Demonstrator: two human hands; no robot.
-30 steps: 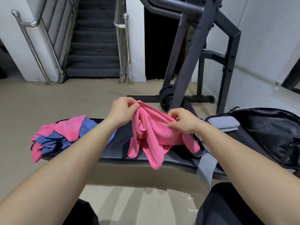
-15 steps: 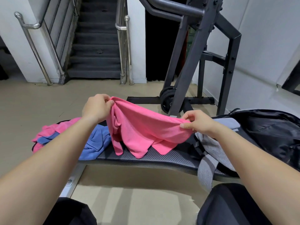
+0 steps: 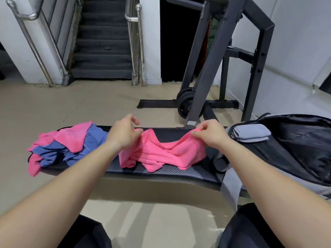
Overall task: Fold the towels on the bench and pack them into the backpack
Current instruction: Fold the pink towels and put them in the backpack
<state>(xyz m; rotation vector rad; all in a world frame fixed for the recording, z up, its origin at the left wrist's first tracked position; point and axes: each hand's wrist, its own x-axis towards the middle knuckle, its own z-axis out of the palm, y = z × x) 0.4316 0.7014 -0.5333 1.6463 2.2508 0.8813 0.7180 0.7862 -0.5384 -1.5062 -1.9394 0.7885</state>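
A pink towel (image 3: 161, 153) lies crumpled across the middle of the black bench (image 3: 172, 173). My left hand (image 3: 123, 133) pinches its far left corner and my right hand (image 3: 209, 133) pinches its far right corner, both just above the bench top. A pile of pink and blue towels (image 3: 66, 145) sits on the bench's left end. The open black and grey backpack (image 3: 293, 149) rests on the right end, with a folded grey towel (image 3: 250, 132) inside its near opening.
A dark steel weight rack (image 3: 211, 68) with weight plates (image 3: 186, 102) stands behind the bench. Stairs with metal handrails (image 3: 103, 45) rise at the back left. Beige floor lies between. My dark-clothed knees (image 3: 250, 228) are just below the bench.
Both hands have spread the pink towel wider and lowered it from the air onto the bench; it now sags in the middle instead of hanging bunched.
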